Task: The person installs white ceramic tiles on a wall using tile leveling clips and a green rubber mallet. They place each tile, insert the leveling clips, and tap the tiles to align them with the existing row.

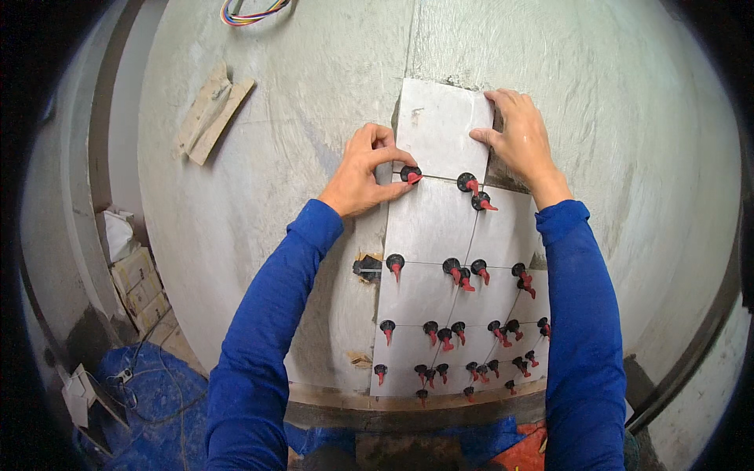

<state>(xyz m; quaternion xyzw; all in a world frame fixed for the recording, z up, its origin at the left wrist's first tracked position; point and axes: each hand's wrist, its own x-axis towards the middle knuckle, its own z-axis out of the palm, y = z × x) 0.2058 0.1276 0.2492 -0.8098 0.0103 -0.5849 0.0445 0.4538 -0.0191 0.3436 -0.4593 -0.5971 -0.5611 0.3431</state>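
Observation:
My left hand [369, 169] pinches the red handle of a tile leveling clip [412, 175], whose black round base sits on the joint below the topmost tile. That pale grey tile [441, 125] stands on the wall above a column of others. At its upper right, my right hand [518, 137] rests with the fingers on the right edge and the thumb on the face. Another leveling clip [467, 184] sits at the tile's lower right corner, with one more clip [482, 202] just under it. Several more red-and-black clips line the joints of the lower tiles [420, 294].
Bare grey wall [259, 235] spreads left of the tiles, with a broken board piece [214, 114] on it and coloured wires [253, 12] at the top. A dark wall box [367, 268] lies beside the tile edge. Stacked boxes [141, 286] and a blue tarp [157, 408] are lower left.

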